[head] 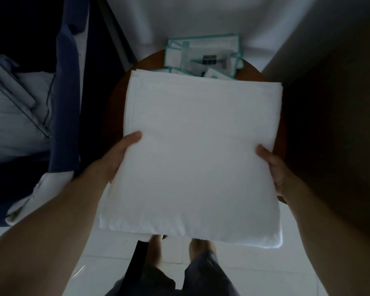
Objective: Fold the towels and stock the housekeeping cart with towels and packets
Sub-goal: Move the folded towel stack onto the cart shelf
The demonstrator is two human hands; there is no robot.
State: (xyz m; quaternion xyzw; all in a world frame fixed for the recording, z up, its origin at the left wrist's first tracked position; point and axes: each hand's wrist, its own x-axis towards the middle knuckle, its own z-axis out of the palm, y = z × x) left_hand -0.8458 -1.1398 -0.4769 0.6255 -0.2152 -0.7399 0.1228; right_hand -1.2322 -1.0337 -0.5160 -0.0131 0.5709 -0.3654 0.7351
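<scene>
A folded white towel [192,154] fills the middle of the view, held flat above a round brown wooden table [252,71]. My left hand [118,154] grips its left edge, thumb on top and fingers hidden beneath. My right hand [273,167] grips the right edge the same way. Several white packets with teal borders [203,54] lie in a loose pile at the table's far side, partly hidden by the towel's far edge.
A bed with white linen [15,116] and a dark blue cover [66,99] stands at the left. A dark wall or cabinet [333,103] rises at the right. White tiled floor [107,263] lies below, with my feet [197,248] under the towel.
</scene>
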